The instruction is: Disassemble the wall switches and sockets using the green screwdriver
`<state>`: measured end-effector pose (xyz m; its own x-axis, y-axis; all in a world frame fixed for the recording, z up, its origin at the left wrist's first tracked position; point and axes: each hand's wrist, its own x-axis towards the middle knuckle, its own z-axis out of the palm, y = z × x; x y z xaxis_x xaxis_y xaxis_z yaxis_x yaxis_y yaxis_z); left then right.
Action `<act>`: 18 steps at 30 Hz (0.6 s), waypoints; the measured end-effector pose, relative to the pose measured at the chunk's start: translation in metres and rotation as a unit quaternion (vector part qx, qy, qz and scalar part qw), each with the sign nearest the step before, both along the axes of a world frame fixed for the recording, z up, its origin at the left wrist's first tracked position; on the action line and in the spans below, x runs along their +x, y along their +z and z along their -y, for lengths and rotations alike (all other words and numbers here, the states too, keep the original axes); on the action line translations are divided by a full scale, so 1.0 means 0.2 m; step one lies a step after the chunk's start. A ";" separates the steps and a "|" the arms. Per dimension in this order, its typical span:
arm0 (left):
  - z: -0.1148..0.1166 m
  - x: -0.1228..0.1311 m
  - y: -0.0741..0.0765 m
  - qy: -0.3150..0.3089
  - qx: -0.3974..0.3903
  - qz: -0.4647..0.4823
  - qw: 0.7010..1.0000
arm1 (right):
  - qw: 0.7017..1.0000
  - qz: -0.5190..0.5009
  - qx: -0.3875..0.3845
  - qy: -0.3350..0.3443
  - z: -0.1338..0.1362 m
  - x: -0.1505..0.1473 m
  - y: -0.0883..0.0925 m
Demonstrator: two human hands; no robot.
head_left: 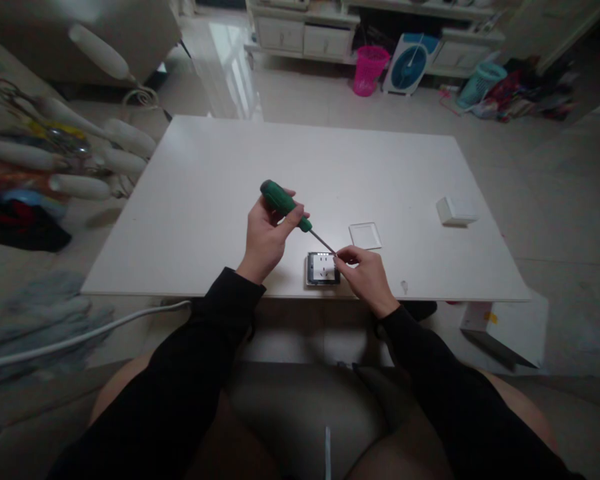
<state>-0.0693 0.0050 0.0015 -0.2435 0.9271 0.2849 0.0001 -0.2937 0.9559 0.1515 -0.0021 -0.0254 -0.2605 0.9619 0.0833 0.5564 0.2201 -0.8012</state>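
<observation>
My left hand [270, 233] is wrapped round the green handle of a screwdriver [285, 203], which slants down to the right. Its metal shaft ends at the fingertips of my right hand [363, 270]. Those fingers are pinched together around the tip; whether a screw sits between them is too small to tell. Just below lies a wall socket [323, 268] with a white face and dark surround, near the table's front edge. My right fingers are over its upper right corner. A square cover frame [365, 235] lies flat on the table behind my right hand.
The white table [260, 153] carries a small white box [455, 211] at the right and a small clear bag [405, 286] near the front edge. A larger white box [510, 327] is on the floor at right. White-handled rack parts [100, 160] stand at the left.
</observation>
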 end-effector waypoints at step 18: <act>0.00 -0.01 -0.02 -0.005 -0.020 -0.037 0.999 | 1.000 -0.003 0.015 0.010 0.00 0.00 -0.01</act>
<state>-0.0718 0.0048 -0.0016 -0.2141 0.9403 0.2644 0.0686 -0.2555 0.9644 0.1519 -0.0021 -0.0279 -0.2799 0.9534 0.1130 0.5474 0.2552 -0.7970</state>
